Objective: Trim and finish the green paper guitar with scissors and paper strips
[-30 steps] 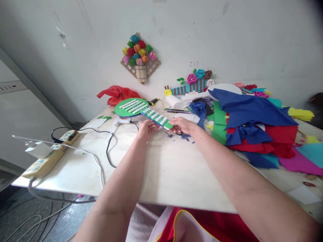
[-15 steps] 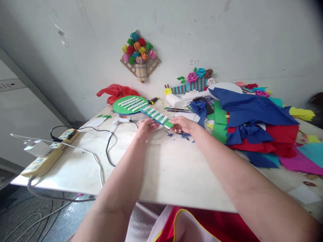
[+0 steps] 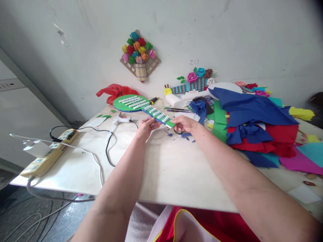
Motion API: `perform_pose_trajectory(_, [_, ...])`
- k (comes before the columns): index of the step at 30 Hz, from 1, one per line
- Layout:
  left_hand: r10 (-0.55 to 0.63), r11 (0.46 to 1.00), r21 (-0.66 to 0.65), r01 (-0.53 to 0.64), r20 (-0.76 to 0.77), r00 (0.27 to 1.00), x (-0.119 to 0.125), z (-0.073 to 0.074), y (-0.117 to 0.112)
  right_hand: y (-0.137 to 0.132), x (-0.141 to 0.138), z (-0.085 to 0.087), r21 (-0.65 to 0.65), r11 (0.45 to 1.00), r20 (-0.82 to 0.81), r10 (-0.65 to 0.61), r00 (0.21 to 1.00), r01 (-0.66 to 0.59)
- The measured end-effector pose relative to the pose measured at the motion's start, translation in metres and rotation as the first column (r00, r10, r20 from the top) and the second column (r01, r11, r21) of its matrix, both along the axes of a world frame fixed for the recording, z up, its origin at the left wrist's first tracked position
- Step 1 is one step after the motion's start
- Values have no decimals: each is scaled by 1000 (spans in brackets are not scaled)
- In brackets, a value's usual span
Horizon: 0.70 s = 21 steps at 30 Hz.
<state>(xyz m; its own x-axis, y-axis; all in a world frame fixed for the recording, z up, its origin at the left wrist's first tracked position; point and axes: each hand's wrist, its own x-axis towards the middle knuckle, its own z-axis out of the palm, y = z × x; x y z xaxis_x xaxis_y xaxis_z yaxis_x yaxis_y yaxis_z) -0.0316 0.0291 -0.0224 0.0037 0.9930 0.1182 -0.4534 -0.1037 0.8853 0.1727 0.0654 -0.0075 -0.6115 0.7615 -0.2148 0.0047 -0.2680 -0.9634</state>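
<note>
A green paper-craft banjo has a round body, a long neck and a blue edge, with white paper rolls laid across it in rows. It is held tilted above the table, body to the far left and neck towards me. My left hand grips the near edge of the neck, its fingers partly under it. At the neck's end, my right hand pinches the green tip between thumb and fingers. Close to my left hand lies a white hot glue gun with a black cord. Dark blue paper scraps are near my right hand.
Coloured paper sheets are heaped on the right. A power strip with cords sits at the left edge. Behind are a red plastic bag, a yellow-black cutter, pens and a white roll. Paper flowers hang on the wall.
The banjo has shifted slightly to the right and its tilt has changed a little. Both hands keep their hold on the neck.
</note>
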Motion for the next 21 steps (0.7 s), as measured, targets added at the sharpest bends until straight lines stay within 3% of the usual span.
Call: perform_pose_trajectory(21, [-31, 999, 19, 32, -35, 999, 1, -3, 1, -5, 0, 4, 3, 1000, 23, -14, 1000, 14])
